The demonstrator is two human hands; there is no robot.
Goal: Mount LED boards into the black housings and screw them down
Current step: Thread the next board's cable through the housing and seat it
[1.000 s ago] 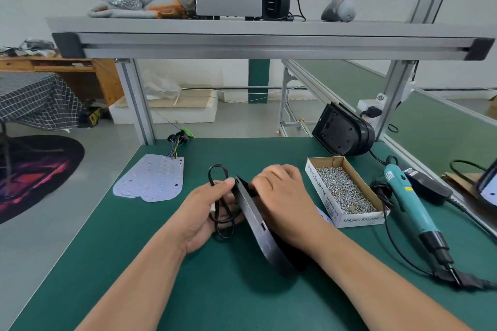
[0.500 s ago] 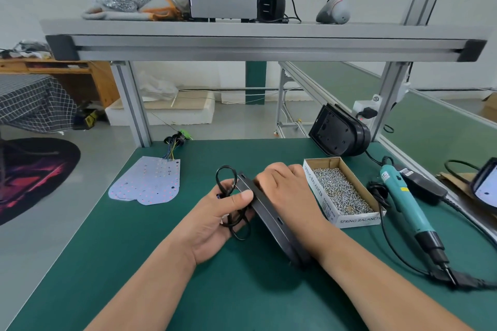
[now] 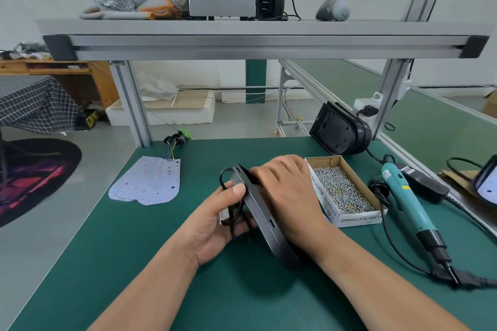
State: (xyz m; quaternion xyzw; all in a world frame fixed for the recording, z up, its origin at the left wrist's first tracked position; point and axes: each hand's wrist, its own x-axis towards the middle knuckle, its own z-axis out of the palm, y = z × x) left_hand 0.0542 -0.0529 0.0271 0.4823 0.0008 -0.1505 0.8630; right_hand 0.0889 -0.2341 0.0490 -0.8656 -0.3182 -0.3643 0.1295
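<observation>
A black housing (image 3: 265, 219) stands on its edge at the middle of the green table, tilted toward the right. My left hand (image 3: 217, 219) grips its near side, thumb on the rim, with the black cable loop (image 3: 233, 212) running between the fingers. My right hand (image 3: 289, 193) curls over the housing's far side and holds it. White LED boards (image 3: 146, 183) with coloured wires lie flat at the left. A cardboard box of screws (image 3: 343, 191) sits just right of my right hand. The teal electric screwdriver (image 3: 406, 203) lies further right.
A second black housing (image 3: 338, 133) leans against the frame post at the back right. The screwdriver's black cord (image 3: 398, 252) loops over the table's right side. An aluminium shelf (image 3: 255, 43) spans overhead. Bare green mat (image 3: 121, 263) lies at the front left.
The housing has tipped more toward the right while both hands kept hold of it. My left thumb shifted up onto the housing's rim and the cable loop moved with it.
</observation>
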